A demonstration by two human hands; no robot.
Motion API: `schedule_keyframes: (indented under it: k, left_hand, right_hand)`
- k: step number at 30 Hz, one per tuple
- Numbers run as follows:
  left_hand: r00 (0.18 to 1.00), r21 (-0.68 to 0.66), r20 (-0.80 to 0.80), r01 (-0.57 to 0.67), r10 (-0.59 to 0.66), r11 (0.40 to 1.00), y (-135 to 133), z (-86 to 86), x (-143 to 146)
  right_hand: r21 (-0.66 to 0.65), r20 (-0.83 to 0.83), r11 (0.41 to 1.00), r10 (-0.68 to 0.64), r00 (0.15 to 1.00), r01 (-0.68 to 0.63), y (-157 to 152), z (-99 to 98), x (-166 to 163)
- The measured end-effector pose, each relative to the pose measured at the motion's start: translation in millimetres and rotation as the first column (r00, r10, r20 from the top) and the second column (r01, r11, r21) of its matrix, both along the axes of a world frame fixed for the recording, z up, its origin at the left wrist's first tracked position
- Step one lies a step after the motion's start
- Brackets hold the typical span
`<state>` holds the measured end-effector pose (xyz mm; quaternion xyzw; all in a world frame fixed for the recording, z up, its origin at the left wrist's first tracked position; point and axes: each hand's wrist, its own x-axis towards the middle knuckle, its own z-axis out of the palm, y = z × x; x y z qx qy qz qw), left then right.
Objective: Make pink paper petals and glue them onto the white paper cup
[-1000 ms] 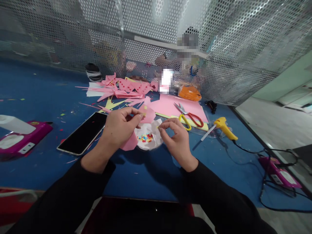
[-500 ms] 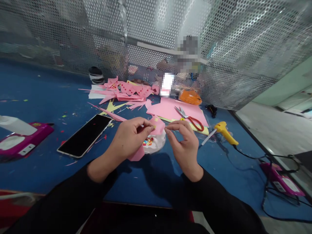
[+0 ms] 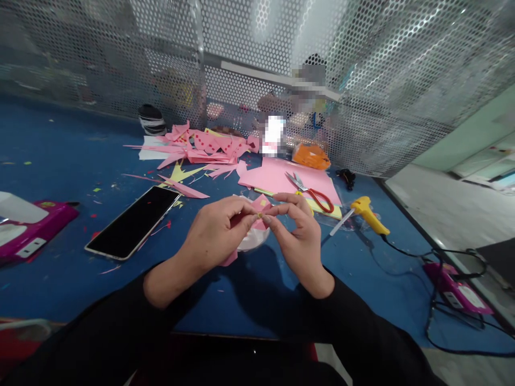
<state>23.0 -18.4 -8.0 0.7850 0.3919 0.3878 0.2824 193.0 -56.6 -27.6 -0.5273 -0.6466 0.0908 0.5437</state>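
Between my hands is a small piece of pink paper (image 3: 262, 201) with little yellow squares on it. My left hand (image 3: 215, 228) is closed, its thumb and forefinger pinching the paper's left side. My right hand (image 3: 298, 228) is closed too, its thumb and forefinger meeting the paper close to the left thumb, beside a tiny yellow square (image 3: 260, 215). Just below the fingers sits a clear round plastic dish (image 3: 254, 241), partly covered by the hands and paper. Another pink edge (image 3: 230, 259) shows beneath the left hand.
A phone (image 3: 132, 222) lies left, near a purple power strip (image 3: 40, 230). Behind are pink paper scraps (image 3: 213, 155), red-handled scissors (image 3: 319, 199) on pink sheets (image 3: 277, 174), and an orange packet (image 3: 311, 156). A yellow glue gun (image 3: 368, 214) and its cable lie right.
My right fingertips have moved left onto the pink paper and now meet the left fingertips. The colourful bits seen in the dish are now hidden. The view has shifted slightly.
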Motion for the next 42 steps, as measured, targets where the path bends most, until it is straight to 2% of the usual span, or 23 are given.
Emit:
schedule_keyframes:
  k: [17, 21, 26, 30, 36, 39, 42]
  left_hand:
    - [0.998, 0.009, -0.018, 0.058, -0.057, 0.998, -0.5, -3.2, 0.9]
    - [0.999, -0.008, 0.021, 0.050, -0.050, 0.999, 0.3, -2.3, 1.4]
    - [0.999, -0.098, 0.026, 0.024, -0.021, 0.995, 0.6, 1.3, 0.9]
    - [1.000, -0.208, 0.026, -0.004, 0.010, 0.978, 1.5, 1.5, 1.8]
    - [0.973, -0.445, 0.221, 0.039, 0.068, 0.895, 5.1, -3.7, 4.6]
    - [0.974, -0.442, 0.227, 0.116, -0.014, 0.890, 5.2, -3.8, 4.1]
    - [0.986, -0.387, 0.142, 0.134, -0.085, 0.912, 4.1, -2.5, 2.8]
  right_hand:
    - [-0.005, 0.034, 0.999, 0.046, 0.998, -0.046, -0.6, -0.5, -0.1]
    - [-0.020, -0.047, 0.999, 0.048, 0.998, -0.049, 0.2, 2.1, 2.5]
    - [-0.182, -0.244, 0.973, 0.093, 0.965, -0.140, 4.8, 0.9, 8.5]
    - [-0.241, -0.303, 0.951, 0.117, 0.946, -0.195, 7.0, -2.9, 8.1]
    - [-0.240, -0.269, 0.955, 0.106, 0.957, -0.174, 4.1, -1.9, 4.5]
    - [-0.219, -0.195, 0.964, 0.109, 0.975, -0.151, 2.0, -1.3, 3.5]
    - [-0.194, -0.113, 0.972, 0.110, 0.987, -0.131, 0.7, -1.8, 3.1]
